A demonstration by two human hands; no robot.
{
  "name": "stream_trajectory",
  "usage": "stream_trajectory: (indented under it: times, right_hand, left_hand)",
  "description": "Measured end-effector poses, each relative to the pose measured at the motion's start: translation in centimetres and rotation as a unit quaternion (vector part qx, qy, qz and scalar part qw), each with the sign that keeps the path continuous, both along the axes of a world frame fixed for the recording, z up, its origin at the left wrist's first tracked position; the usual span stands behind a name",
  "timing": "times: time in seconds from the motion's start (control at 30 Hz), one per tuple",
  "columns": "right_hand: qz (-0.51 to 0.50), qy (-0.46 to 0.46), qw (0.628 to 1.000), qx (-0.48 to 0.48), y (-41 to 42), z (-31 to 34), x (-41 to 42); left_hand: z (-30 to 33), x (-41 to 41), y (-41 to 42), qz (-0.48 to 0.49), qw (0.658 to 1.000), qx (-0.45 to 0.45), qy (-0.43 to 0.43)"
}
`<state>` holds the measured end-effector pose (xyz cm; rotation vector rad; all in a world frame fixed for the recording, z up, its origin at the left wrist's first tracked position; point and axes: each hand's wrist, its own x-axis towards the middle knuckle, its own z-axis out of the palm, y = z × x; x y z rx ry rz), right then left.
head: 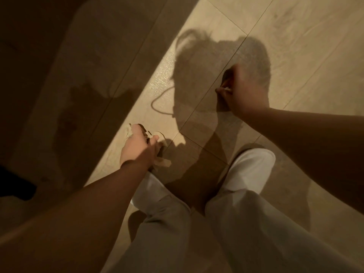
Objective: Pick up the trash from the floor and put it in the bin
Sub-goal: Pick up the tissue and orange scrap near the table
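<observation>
The left hand [137, 144] reached down over the pale wood-plank floor [295, 36], its fingers curled around a bunch of crumpled paper scraps [159, 148]. Pieces of that paper stuck out past the fingertips and trailed below the thumb side of the hand, with one strip hanging toward the wrist. Whether the lowest scraps rested on the floor or hung clear of it could not be told.

The right hand [246, 89] was held farther out, fingers closed together, with the thumb and forefinger pinching a small pale scrap [225, 89] at the hand's left edge. That scrap was tiny and partly hidden by the fingers, and the hand sat over its own dark shadow [197, 75] on the boards.

Below both hands, toward the person's body, stood two white shoes [252, 170] under light trousers [256, 233]. A thin dark looped line [157, 107] lay on the floor between the two hands, nearer the left one. No bin was in view.
</observation>
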<state>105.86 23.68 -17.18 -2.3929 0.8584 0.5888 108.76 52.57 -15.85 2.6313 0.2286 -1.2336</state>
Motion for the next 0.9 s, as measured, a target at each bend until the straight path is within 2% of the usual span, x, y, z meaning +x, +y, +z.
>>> stream_trajectory:
  times: [0.23, 0.37, 0.47, 0.63, 0.77, 0.9]
  right_hand:
    - [0.058, 0.084, 0.995, -0.021, -0.4, 1.3, 0.9]
    - [-0.011, 0.096, 0.995, 0.035, -0.3, 4.7, 0.6]
    - [-0.098, 0.077, 0.986, 0.114, -0.4, 8.5, 0.4]
    - [-0.185, 0.02, 0.97, 0.154, -3.8, 19.4, -0.2]
    - [-0.309, -0.028, 0.928, 0.208, -7.3, 30.1, -2.3]
    - [-0.358, -0.033, 0.905, 0.225, -11.3, 40.2, -4.8]
  left_hand:
    - [2.0, 1.6, -1.0, 0.03, 0.998, -0.023, 0.043]
    - [6.1, 2.8, -3.6, 0.039, 0.995, -0.058, 0.064]
    - [10.5, 3.7, -6.3, 0.018, 0.995, -0.062, 0.075]
    - [20.6, 3.9, -11.6, 0.022, 0.993, -0.069, 0.09]
    - [30.1, 3.7, -16.7, 0.014, 0.992, -0.072, 0.105]
    - [39.8, 3.5, -22.5, -0.01, 0.984, -0.077, 0.161]
